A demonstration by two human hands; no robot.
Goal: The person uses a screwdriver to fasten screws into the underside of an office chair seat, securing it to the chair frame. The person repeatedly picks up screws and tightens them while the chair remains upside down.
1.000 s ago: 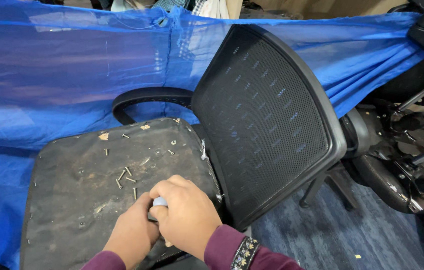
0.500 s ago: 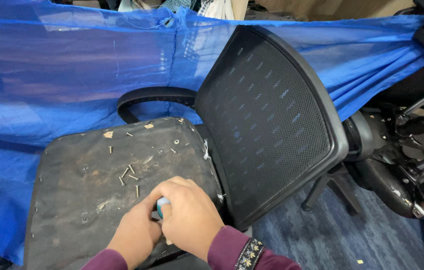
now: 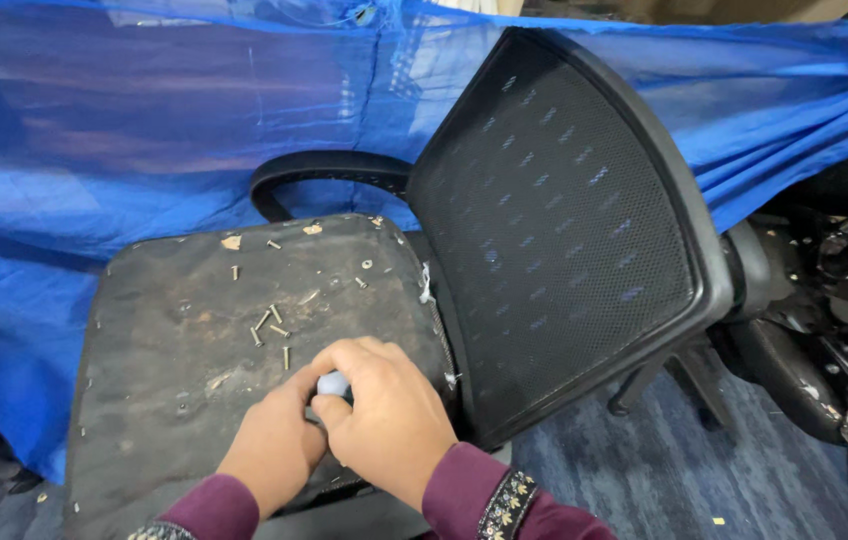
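Hands come first, low in the view, pressed together over the near edge of the seat base (image 3: 174, 400). The right hand (image 3: 394, 420) is curled shut, its fingers wrapped over a small pale blue object (image 3: 332, 383) that pokes out between the two hands; the left hand (image 3: 272, 445) is also closed, its thumb and fingers pressed against the same object from the other side. So little of the object shows that its shape, long axis and facing cannot be told. Both wrists wear maroon sleeves, the right one with a patterned cuff (image 3: 504, 500).

Just beyond the knuckles, loose screws (image 3: 272, 325) lie scattered on the worn, dark underside of the seat base, with more bits and crumbs of debris toward its far edge. To the right, a black mesh backrest (image 3: 554, 230) leans tilted against the seat. A curved black armrest (image 3: 329, 170) arches behind the base. Farthest back, blue tarp (image 3: 144, 120) hangs across the whole scene, and dark chair parts (image 3: 814, 330) crowd the right side.
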